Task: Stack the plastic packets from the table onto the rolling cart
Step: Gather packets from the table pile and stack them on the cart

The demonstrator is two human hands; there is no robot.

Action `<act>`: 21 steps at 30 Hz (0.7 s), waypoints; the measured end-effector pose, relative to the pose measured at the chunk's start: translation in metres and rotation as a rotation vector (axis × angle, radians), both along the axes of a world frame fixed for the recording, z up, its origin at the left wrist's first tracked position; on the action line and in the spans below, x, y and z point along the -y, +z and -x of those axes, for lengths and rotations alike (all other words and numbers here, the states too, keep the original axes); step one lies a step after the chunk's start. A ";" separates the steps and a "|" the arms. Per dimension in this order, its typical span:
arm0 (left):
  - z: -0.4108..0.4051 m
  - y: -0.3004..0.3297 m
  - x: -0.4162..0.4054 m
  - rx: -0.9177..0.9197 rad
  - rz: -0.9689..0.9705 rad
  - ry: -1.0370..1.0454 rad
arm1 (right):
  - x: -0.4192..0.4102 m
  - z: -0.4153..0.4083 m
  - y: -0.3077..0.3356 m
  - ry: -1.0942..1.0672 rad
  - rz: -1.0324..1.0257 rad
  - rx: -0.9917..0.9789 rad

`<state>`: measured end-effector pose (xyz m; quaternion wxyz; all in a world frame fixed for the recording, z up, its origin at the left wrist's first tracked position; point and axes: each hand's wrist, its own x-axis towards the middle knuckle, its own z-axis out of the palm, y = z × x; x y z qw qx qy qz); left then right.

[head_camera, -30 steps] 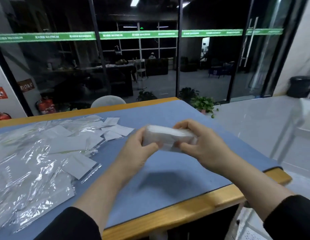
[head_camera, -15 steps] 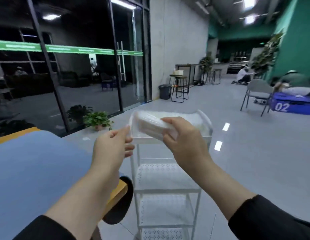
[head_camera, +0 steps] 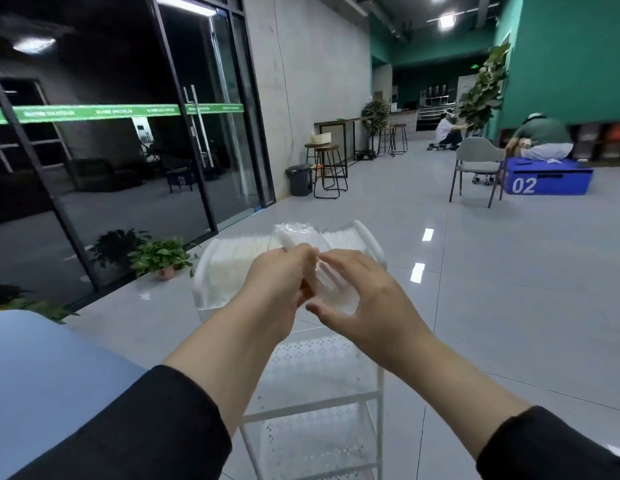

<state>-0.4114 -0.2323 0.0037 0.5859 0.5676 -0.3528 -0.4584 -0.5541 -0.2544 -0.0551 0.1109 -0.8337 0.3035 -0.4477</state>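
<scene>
A: Packets are in our hands, over the cart top tray. Left hand pinches the bundle; right hand cups its near end, fingers half curled round it.

B: We should set it down flat beside the white stack and square the edges before letting go. Film looks slick and crinkly, so it may slide. Lower shelves are perforated white metal; table corner is blue.

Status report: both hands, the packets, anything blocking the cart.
Left hand grips packet bundle; right hand cups it, fingers curled. Bundle over the cart's top tray, already stacked with packets. Nothing blocking.
</scene>
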 end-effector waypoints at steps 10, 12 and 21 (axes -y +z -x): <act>-0.006 -0.003 0.066 0.115 -0.019 0.061 | 0.079 0.046 0.031 -0.280 -0.307 0.329; -0.006 -0.004 0.075 0.114 0.016 0.031 | 0.087 0.046 0.038 -0.203 -0.399 0.273; 0.012 0.003 0.110 -0.046 0.225 -0.223 | 0.115 0.031 0.057 0.199 -0.968 0.435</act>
